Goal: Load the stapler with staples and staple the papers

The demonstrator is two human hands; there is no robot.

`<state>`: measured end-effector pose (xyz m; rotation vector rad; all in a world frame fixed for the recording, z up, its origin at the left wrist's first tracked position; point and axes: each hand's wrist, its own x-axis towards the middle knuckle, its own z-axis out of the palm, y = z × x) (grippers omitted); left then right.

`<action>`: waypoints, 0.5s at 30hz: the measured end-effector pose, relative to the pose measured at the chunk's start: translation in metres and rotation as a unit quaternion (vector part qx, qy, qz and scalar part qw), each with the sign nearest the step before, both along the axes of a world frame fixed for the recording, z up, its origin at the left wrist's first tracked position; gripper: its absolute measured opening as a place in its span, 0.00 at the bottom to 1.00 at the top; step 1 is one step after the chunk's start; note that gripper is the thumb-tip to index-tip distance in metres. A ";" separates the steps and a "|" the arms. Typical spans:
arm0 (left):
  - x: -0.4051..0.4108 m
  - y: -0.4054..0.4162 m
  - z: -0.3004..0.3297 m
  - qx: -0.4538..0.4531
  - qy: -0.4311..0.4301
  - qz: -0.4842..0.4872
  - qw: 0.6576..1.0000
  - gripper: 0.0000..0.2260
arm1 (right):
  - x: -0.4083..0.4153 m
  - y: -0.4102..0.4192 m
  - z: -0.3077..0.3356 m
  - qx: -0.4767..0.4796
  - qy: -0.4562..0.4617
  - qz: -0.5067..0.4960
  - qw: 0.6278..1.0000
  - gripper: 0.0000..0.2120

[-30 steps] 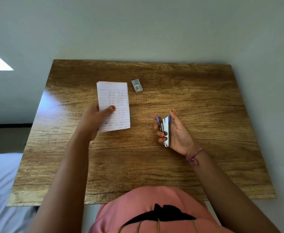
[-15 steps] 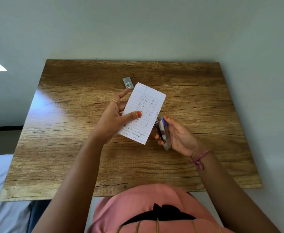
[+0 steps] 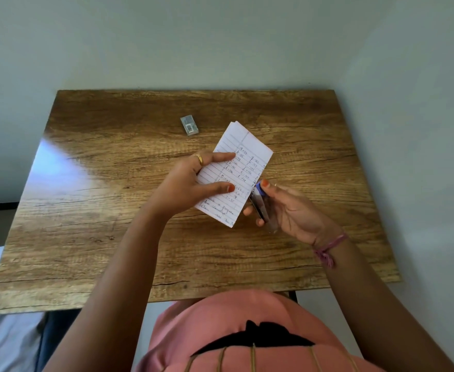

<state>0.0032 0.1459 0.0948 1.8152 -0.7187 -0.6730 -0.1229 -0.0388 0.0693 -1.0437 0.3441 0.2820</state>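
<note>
The stapler (image 3: pixel 260 208) is sitting in the right hand (image 3: pixel 290 210), held above the middle of the tabletop (image 3: pixel 113 237), slightly toward its right edge. Its blue tip is pointing away from the person and is touching the right long edge of the papers (image 3: pixel 234 173). The right fingers are wrapping the stapler body, with the thumb nail lying on the blue tip. The left hand (image 3: pixel 191 183) is gripping the papers between the thumb on top and the other fingers underneath, and one finger with a ring is stretching along the upper side. The papers are lifted off the wood and are tilting diagonally, with one corner pointing to the far edge of the tabletop.

It seems that the step in hand is to bring the paper edge into the mouth of the stapler. I cannot tell if the edge is already inside the mouth, because the tip is small and blurred. To do this well, the sheets should be squared together first, so that the staple is catching all of them. The edge should go fully into the mouth before pressing. The left fingers should be keeping away from the mouth.

The small staple box (image 3: pixel 189 125) is lying apart, toward the far edge of the tabletop.
</note>
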 end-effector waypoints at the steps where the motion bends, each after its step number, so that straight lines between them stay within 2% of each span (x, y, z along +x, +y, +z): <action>1: -0.001 -0.001 0.001 0.000 0.003 -0.004 1.000 0.24 | -0.001 0.000 0.001 0.002 0.000 0.002 1.000 0.24; 15: 0.002 -0.008 0.001 -0.011 0.107 -0.045 0.993 0.26 | -0.001 -0.003 0.000 0.023 0.019 -0.022 0.999 0.21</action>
